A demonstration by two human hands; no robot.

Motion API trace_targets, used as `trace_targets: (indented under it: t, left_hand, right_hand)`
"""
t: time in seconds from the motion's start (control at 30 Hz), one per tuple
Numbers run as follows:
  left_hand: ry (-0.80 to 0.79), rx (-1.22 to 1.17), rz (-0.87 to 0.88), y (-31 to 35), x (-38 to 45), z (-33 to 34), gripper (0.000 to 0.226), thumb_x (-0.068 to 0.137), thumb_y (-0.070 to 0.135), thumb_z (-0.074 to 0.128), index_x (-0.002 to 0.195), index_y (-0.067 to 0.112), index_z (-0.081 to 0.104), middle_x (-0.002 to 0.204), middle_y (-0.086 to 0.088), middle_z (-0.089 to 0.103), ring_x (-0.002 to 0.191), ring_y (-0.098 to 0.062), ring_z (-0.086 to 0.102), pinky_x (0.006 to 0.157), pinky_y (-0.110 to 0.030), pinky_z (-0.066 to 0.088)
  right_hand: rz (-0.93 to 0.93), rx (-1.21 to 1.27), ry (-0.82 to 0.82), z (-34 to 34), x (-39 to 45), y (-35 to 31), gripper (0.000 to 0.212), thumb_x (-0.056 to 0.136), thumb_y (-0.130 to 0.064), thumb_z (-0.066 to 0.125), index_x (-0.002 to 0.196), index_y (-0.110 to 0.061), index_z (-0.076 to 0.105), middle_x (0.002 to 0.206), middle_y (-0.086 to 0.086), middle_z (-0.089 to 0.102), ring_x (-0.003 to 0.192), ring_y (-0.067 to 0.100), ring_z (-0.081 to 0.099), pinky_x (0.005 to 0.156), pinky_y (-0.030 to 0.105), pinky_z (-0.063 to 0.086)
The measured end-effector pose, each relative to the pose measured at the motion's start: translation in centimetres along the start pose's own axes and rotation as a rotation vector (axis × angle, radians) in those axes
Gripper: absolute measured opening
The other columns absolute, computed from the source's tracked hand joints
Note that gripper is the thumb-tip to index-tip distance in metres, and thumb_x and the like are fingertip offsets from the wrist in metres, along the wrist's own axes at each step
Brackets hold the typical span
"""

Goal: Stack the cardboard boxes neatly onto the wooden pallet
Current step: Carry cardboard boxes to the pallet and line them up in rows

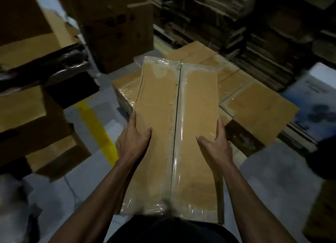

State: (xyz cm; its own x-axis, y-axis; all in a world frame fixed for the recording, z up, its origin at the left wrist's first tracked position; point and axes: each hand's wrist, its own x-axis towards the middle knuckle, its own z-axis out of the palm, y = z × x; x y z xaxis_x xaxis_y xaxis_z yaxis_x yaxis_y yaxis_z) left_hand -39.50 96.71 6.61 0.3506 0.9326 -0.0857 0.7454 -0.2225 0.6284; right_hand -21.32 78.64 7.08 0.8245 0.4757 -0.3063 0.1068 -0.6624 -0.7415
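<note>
A long cardboard box is held out in front of the body, its top sealed with clear tape along a centre seam. The left hand is set against the box's left edge, thumb laid on the top face and fingers wrapped down over the side, so the box is grasped. The right hand is set against the box's right edge in like manner, thumb on top and fingers curled over the side, also grasping the box. The near end of the box lies close to the dark-clothed torso; the far end reaches over a low stack of similar taped boxes lying flat beyond and to the right of the box. Whether a pallet lies under that stack cannot be told; it is hidden. A yellow floor line runs on the grey floor left of the box. Large open cartons are seen further left of the box, and piles of flattened cardboard stand behind the stack. The picture is dim and blurred at its edges.
</note>
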Motion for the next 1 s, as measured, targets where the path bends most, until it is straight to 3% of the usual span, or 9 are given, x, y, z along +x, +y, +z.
trace_targets:
  t: [0.27,0.43,0.63,0.8,1.0]
  left_hand:
    - [-0.295,0.022,0.262,5.5,-0.2,4.3,0.083,0.088,0.054,0.058,0.155,0.036,0.013,0.149,-0.004,0.045,0.131,-0.033,0.048,0.104,-0.047,0.041]
    - [-0.384,0.040,0.375,8.6,-3.4,8.1,0.085,0.088,0.054,0.059,0.155,0.032,0.011,0.146,-0.006,0.049,0.127,-0.033,0.052,0.101,-0.045,0.044]
    - [-0.497,0.085,0.380,11.6,-7.7,13.2,0.088,0.088,0.054,0.060,0.155,0.022,0.013,0.140,-0.009,0.054,0.124,-0.034,0.054,0.102,-0.050,0.045]
    - [-0.544,0.114,0.399,13.3,-10.8,16.4,0.060,0.087,0.050,0.061,0.134,0.019,0.042,0.122,-0.008,0.064,0.108,-0.034,0.062,0.088,-0.042,0.049]
    - [-0.623,0.159,0.385,14.4,-11.7,19.6,0.049,0.085,0.051,0.060,0.122,0.023,0.042,0.112,-0.005,0.065,0.100,-0.033,0.063,0.087,-0.045,0.052]
  right_hand:
    - [0.207,0.116,0.285,-3.4,-5.3,5.2,0.098,0.077,-0.059,0.070,0.149,-0.055,0.005,0.149,0.004,0.045,0.129,0.035,0.048,0.104,0.059,0.042]
    - [0.358,0.130,0.423,-5.9,-8.3,9.5,0.099,0.080,-0.057,0.071,0.151,-0.051,0.004,0.151,0.006,0.044,0.130,0.037,0.048,0.104,0.058,0.043]
    - [0.461,0.154,0.465,-9.5,-10.1,15.4,0.096,0.085,-0.052,0.070,0.155,-0.044,0.003,0.149,0.008,0.047,0.127,0.037,0.051,0.101,0.048,0.043]
    - [0.562,0.183,0.437,-11.9,-10.6,19.7,0.100,0.085,-0.053,0.070,0.156,-0.040,0.000,0.142,0.012,0.053,0.125,0.038,0.052,0.101,0.047,0.042]
    - [0.614,0.189,0.390,-13.1,-9.3,23.0,0.097,0.084,-0.053,0.070,0.156,-0.035,0.008,0.142,0.011,0.053,0.125,0.039,0.052,0.102,0.047,0.042]
